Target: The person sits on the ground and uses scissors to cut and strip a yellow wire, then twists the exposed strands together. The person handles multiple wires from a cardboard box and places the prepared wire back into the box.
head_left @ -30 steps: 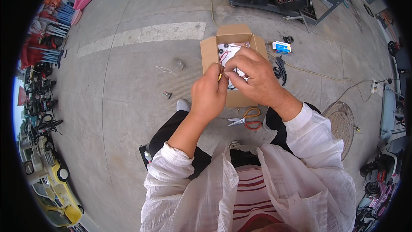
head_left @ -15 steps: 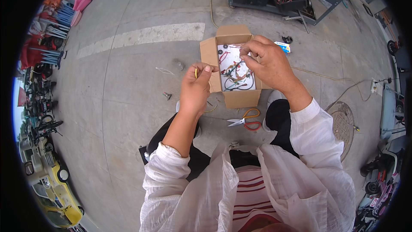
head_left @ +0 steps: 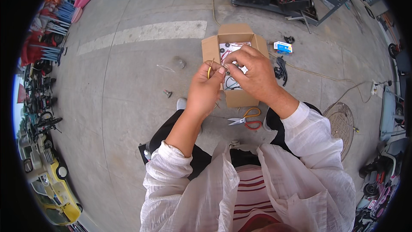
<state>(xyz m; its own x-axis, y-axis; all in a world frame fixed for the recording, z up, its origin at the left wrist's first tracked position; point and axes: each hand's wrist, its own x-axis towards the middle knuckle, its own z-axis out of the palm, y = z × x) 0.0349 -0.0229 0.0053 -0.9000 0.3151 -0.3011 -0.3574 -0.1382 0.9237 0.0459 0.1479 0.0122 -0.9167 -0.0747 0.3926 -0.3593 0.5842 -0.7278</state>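
My left hand is closed in a pinch on a yellow wire, whose upper end pokes up past the fingers. Fingertip to fingertip with it, my right hand pinches something too small to make out. Both are above the left part of an open cardboard box. Inside, loose coloured wires and small round black parts lie on a white bottom, partly covered by my right hand. Scissors with one yellow and one red handle lie on the floor in front of the box.
Right of the box are a small blue-and-white carton and black plastic parts. A metal shelf cart stands beyond. A cable runs across the floor towards a socket. A small metal piece lies to the left.
My right hand has come left and down from over the box until its fingertips meet those of my left hand. My left hand has shifted slightly right, still holding the yellow wire.
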